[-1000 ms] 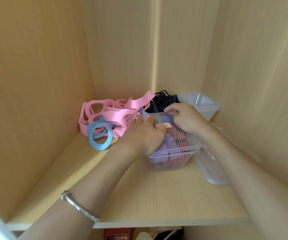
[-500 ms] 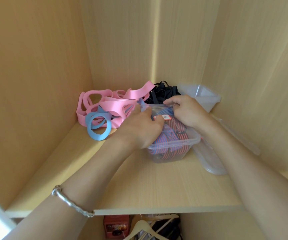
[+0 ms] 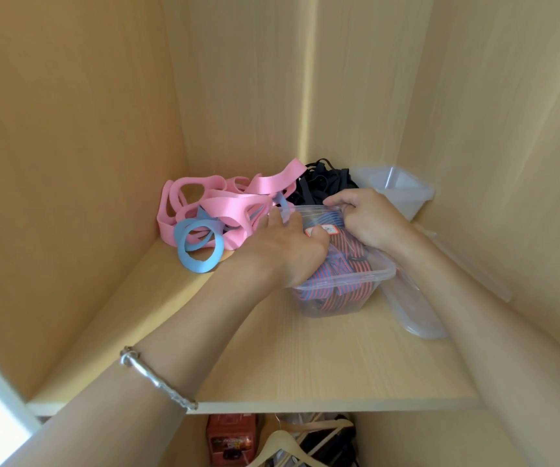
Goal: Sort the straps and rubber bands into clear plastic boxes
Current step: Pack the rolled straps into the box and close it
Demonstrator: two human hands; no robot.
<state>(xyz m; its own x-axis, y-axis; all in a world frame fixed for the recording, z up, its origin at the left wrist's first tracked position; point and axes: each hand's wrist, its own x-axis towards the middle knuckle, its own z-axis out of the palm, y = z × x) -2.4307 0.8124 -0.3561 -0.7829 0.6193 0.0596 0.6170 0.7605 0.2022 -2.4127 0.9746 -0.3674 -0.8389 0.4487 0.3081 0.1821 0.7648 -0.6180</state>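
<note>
Shelf (image 3: 305, 362): we see a pale wooden board in a cupboard nook, and it carries everything below.
Pink rubber bands (image 3: 224, 200): a loose heap of wide loops lies in the back left corner against the side wall.
Blue rubber band (image 3: 182, 251): 1 flat ring leans on the front of the pink heap, just left of the left hand.
Left hand (image 3: 288, 254): it reaches over the near left corner of the clear plastic box (image 3: 349, 276), with a silver bracelet (image 3: 157, 382) on the wrist.
Left fingers (image 3: 273, 219): we see them stretched forward and fairly straight, lying flat on the striped straps (image 3: 352, 256). Their tips reach the far left rim and the thumb touches the white label (image 3: 326, 229).
Striped straps: a red and blue bundle fills the box. It lies under the left palm and between the 2 hands, and shows through the front wall.
Black straps (image 3: 319, 185): a dark tangle lies at the back, behind the box and just beyond the right fingers (image 3: 337, 199).
Right hand (image 3: 369, 220): it sits at the far right of the box.
Right fingers: we see them curled over the far rim and gripping it. Their tips are tucked out of sight.
Empty box (image 3: 403, 190): a 2nd clear tub stands in the back right corner, apart from both hands.
Lid (image 3: 417, 315): a clear lid lies to the right of the filled box, under the right forearm.
</note>
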